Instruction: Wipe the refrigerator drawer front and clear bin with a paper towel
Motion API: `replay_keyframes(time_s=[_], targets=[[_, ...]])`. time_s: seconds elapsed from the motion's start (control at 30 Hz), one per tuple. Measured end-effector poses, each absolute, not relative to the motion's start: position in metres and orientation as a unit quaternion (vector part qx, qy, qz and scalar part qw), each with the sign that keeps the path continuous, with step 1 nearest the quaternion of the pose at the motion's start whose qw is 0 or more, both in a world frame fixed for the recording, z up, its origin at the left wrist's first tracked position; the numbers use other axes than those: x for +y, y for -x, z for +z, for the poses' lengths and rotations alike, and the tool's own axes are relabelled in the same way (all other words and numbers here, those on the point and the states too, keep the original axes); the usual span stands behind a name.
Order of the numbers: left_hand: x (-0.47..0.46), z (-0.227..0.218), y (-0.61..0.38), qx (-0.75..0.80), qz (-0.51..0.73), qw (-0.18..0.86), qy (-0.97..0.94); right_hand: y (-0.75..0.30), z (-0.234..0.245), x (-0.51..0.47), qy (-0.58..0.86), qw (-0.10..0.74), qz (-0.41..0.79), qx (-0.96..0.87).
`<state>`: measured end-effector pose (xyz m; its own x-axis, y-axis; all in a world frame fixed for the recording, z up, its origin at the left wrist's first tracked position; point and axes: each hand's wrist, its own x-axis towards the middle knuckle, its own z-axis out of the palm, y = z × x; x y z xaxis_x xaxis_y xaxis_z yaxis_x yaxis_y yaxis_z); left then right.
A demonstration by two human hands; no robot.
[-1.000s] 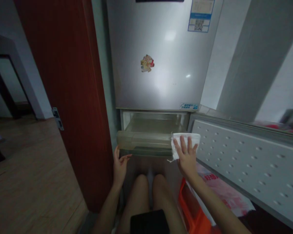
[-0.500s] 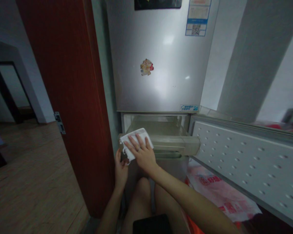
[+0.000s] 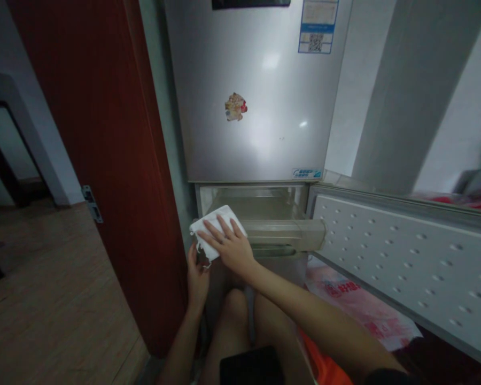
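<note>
My right hand lies flat, fingers stretched out, pressing a white cloth against the left front corner of a clear plastic drawer pulled out of the fridge's lower compartment. My left hand is just below that corner, fingers curled up against the drawer's left end under the cloth. The silver upper fridge door is shut above.
The open lower fridge door with its dotted white lining stretches out to the right. A red wooden door stands close on the left. A pink and white plastic bag and an orange thing lie on the floor at right. My knees are below the drawer.
My right hand slid the cloth from the drawer's right end to its left corner, then stayed there. My left hand rose to the drawer's left end.
</note>
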<state>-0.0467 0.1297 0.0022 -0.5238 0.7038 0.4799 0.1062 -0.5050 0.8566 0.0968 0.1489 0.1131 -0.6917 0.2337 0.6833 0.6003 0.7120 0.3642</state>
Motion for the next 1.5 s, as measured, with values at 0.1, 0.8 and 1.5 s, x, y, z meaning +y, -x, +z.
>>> replay_keyframes(time_s=[0.1, 0.8, 1.5], targets=[[0.125, 0.006, 0.043, 0.452, 0.748, 0.223, -0.432, -0.139, 0.107, 0.149, 0.276, 0.309, -0.322, -0.851], [0.122, 0.011, 0.039, 0.448, 0.745, 0.229, -0.438, -0.242, 0.066, 0.151, 0.493, 0.396, -0.309, -0.710], [0.124, 0.013, 0.045, 0.454, 0.747, 0.199, -0.442, -0.034, 0.130, 0.140, 0.293, 0.296, -0.224, -0.881]])
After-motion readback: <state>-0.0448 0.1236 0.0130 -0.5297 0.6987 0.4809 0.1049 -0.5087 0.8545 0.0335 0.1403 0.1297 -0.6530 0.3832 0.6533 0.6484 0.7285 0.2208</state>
